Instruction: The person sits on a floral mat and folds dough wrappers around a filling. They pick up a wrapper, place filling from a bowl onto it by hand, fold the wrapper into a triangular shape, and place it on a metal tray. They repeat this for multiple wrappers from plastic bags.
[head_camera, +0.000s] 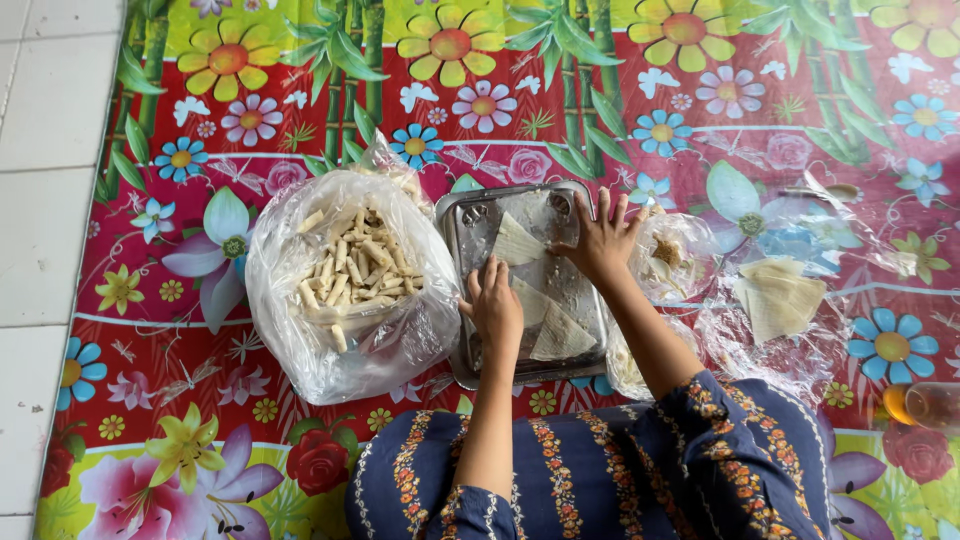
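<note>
While both hands work over the metal tray (457, 235), the left hand (494, 308) lies flat, fingers loosely together, on a thin triangular wrapper (545, 318), and the right hand (601, 243) is spread wide, fingertips pinning another wrapper (516, 243); neither grips anything. Those sheets look light, floppy and easy to tear, so lifting by a corner seems safest. Finished rolls sit in the bag (350, 285) just left.

Clear plastic bag (345, 290) of pale rolled sticks – left of tray; smaller clear bag (675, 255) – right.
</note>
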